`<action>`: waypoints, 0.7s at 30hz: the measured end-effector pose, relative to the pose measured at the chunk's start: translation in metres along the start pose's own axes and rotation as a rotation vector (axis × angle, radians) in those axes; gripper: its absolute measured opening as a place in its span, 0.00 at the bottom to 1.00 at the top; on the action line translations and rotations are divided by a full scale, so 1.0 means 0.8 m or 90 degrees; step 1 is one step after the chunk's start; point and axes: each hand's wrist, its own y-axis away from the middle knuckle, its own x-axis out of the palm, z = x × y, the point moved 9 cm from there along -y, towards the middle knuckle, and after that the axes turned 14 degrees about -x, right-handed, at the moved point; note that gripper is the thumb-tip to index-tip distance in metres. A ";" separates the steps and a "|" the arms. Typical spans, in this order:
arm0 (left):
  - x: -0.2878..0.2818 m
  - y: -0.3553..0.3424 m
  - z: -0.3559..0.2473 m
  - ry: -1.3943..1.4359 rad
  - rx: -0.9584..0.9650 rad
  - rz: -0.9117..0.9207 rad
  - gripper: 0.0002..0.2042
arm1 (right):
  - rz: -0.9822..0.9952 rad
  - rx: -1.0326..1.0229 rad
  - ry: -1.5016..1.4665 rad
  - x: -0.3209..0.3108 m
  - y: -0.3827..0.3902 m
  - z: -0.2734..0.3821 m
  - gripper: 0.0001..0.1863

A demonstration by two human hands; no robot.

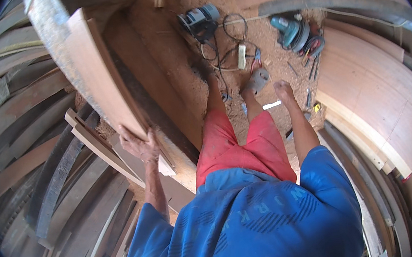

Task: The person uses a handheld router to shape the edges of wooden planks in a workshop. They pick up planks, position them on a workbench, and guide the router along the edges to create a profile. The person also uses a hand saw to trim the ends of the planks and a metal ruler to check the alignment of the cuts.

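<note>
- From my remote feed: the pale plank point(104, 84) sits on the left, running up and away from the body, alongside a dark-edged timber point(148, 92).
- Left hand point(141, 145): grip holds the plank near its close end, fingers to one side, thumb to the other. Underside hidden from me.
- Right hand point(283, 90): hangs off the plank, fingers look curled; I can't tell how tight that grip is or whether it holds anything.
- Main risk, my read: one-handed hold near one end, so the far end could swing or slide off if its support is poor. I can't see what bears it.
- Splinter or pinch risk if the plank slips against the timber while fingers wrap its edges.
- Trip risk: the black cable point(235, 28) loops near the feet; a step back or sideways could snag it and jerk the grey power tool point(199, 17).
- Pliers point(256, 61) lie close to the grey sandal point(259, 79); a careless step could land on them.
- Sawdust point(175, 40) on the floor might cost footing.
- Green power tool point(289, 31) sits farther right; can't tell if it's plugged in.
</note>
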 end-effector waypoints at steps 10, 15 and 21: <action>0.006 0.004 -0.034 0.188 0.060 0.077 0.46 | -0.009 0.208 -0.165 0.104 0.034 -0.209 0.19; 0.019 -0.005 0.029 0.195 0.088 0.147 0.44 | 0.043 0.363 -0.073 0.175 0.134 -0.369 0.21; 0.035 0.036 -0.088 -0.187 0.447 0.147 0.34 | 0.042 0.395 -0.176 0.300 0.165 -0.488 0.33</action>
